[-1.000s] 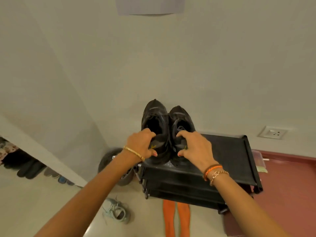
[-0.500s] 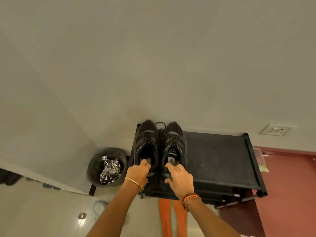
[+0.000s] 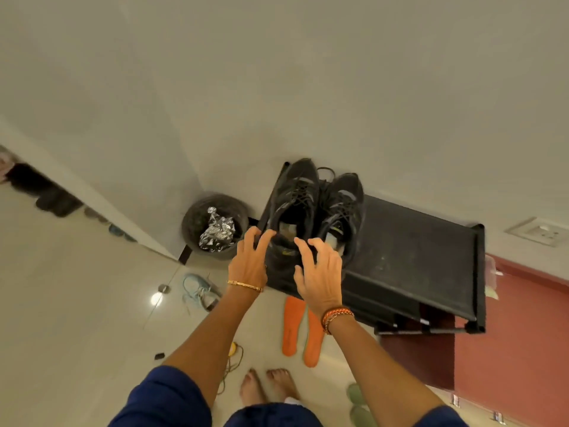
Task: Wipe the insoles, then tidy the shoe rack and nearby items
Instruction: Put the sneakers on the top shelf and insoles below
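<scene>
Shoes: black pair on my rack's top shelf, at its left end, toes to the wall, heels toward me.
Bin: dark bin on the floor left of the rack, crumpled foil inside; not part of this step, I judge.
Teal shoe: a loose one lying on the floor below the bin, with tidying yet to come.
Left hand: mine, fingers spread and lightly bent, tips at the left shoe's heel collar; whether they touch or hover just off it I cannot tell. It grips nothing.
Right hand: mine, fingers likewise spread and gripping nothing, over the gap between the two heels.
Insoles: orange pair flat on the floor, side by side, just in front of the rack and below my hands.
Rack: black shelf, its right part bare.
Doing it well: I would nudge both heels square with the shelf's front edge, keep the pair tight to the left so room stays on the right, and mind the trailing laces.
</scene>
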